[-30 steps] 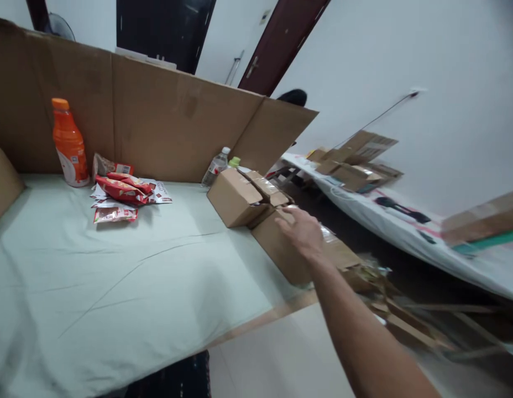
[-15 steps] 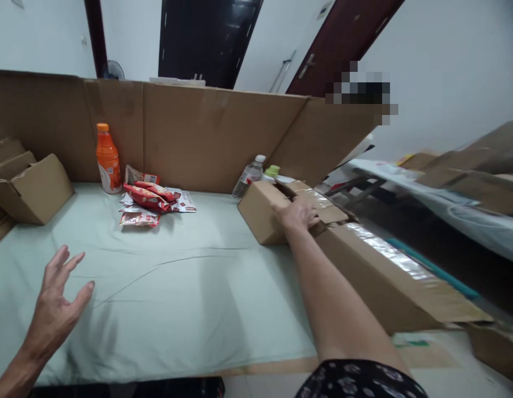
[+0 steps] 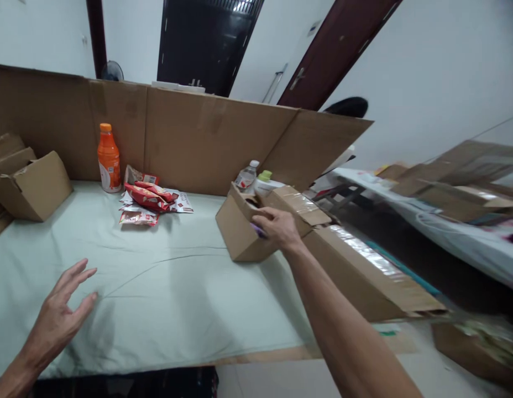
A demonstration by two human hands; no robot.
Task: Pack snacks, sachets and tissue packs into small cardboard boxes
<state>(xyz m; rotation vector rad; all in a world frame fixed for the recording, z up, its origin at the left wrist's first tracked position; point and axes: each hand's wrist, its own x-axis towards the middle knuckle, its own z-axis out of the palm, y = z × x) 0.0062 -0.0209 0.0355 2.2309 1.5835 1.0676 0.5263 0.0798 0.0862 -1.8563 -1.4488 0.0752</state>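
My right hand (image 3: 277, 226) is at the near right rim of an open cardboard box (image 3: 240, 235). Its fingers are closed round a small purple thing (image 3: 260, 231), mostly covered by the hand, so its kind does not show. The box sits on a pale green cloth (image 3: 177, 309). Behind it are a clear plastic bottle (image 3: 245, 178) with a white cap and a container with a light green cap (image 3: 265, 176). At the lower left my left hand (image 3: 59, 312) hovers over the cloth, fingers apart, with nothing in it.
An orange drink bottle (image 3: 109, 160) stands at the back left, beside a pile of red and white snack packets (image 3: 151, 198). Cardboard boxes (image 3: 41, 185) are at the far left. A cardboard wall (image 3: 190, 138) runs along the back, and a long taped carton (image 3: 351, 271) borders the right.
My right hand has drawn back from the box opening, and the purple thing now shows at its fingers. The box has shifted left and nearer. My left hand has barely moved.
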